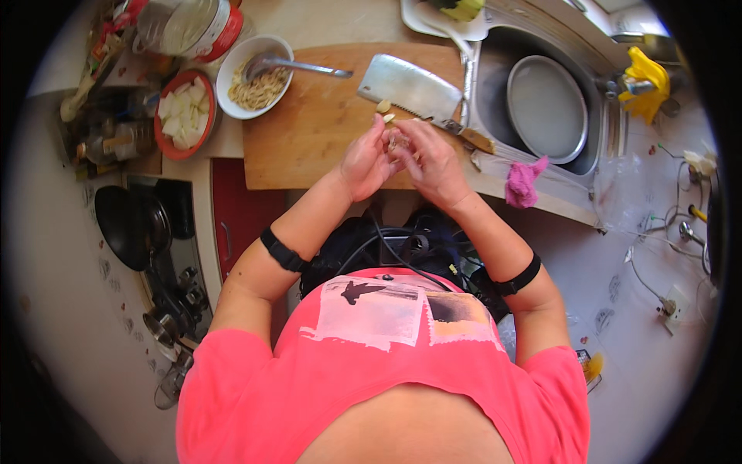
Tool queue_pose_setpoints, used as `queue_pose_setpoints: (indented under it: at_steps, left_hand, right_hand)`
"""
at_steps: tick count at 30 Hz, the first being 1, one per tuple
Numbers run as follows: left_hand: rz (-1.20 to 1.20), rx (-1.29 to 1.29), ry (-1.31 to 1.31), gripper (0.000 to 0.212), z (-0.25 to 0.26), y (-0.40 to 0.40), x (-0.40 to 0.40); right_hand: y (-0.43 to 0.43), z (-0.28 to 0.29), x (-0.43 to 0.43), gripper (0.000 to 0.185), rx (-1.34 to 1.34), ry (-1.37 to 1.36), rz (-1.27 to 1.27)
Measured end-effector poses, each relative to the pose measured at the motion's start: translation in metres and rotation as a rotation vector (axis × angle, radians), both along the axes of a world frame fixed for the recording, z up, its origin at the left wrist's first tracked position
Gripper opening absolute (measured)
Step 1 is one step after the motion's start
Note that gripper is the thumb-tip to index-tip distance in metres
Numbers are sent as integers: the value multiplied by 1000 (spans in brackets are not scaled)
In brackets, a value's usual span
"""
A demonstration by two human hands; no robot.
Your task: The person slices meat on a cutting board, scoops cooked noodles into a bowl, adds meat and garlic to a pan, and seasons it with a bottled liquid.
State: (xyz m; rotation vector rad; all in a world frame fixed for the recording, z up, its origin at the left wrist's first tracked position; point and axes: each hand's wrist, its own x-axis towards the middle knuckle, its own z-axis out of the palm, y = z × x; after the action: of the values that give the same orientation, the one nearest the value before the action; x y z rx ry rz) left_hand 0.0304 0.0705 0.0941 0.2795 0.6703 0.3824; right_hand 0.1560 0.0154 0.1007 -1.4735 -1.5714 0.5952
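Note:
Over the front of a wooden cutting board (313, 139), my left hand (368, 159) and my right hand (432, 159) meet around a small pale piece with papery skin (397, 141), which looks like garlic. The fingers of both hands touch it and partly hide it. Just beyond my fingertips lie a small pale clove (388, 118) and a cut yellowish piece (383, 106). A cleaver (408, 84) rests flat on the board behind them, its handle pointing towards the sink side.
A white bowl (225, 98) with shredded food and a metal spoon (313, 68) stands at the board's back left, beside a red-rimmed dish (169, 145) of pale slices. On the right, a sink (498, 46) holds a round metal basin (548, 110); a pink cloth (523, 184) hangs nearby.

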Motion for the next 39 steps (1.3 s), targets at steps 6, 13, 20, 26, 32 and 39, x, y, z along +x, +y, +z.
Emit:
queue_pose_setpoints:
  at_steps: [6,13,20,26,32,39]
  left_hand:
    - [-315,-79,-243,68,24,-9,35]
    - [-419,18,-32,64,42,-19,62]
    - [-142,339,321,12,44,-11,48]
    - [33,578,679,12,31,-1,-3]
    - [214,904,1021,12,-37,13,-66]
    - [75,1302,1233,12,-64,12,-81]
  right_hand:
    - [-28,9,43,17,94,-138,-42]
    - [-110,51,167,10,123,-312,-762]
    - [-162,42,279,18,-268,-622,-961]
    - [-113,30,226,15,-110,-413,-721]
    - [-63,-40,128,25,-187,-402,-195]
    - [4,-45,50,50,-226,-515,72]
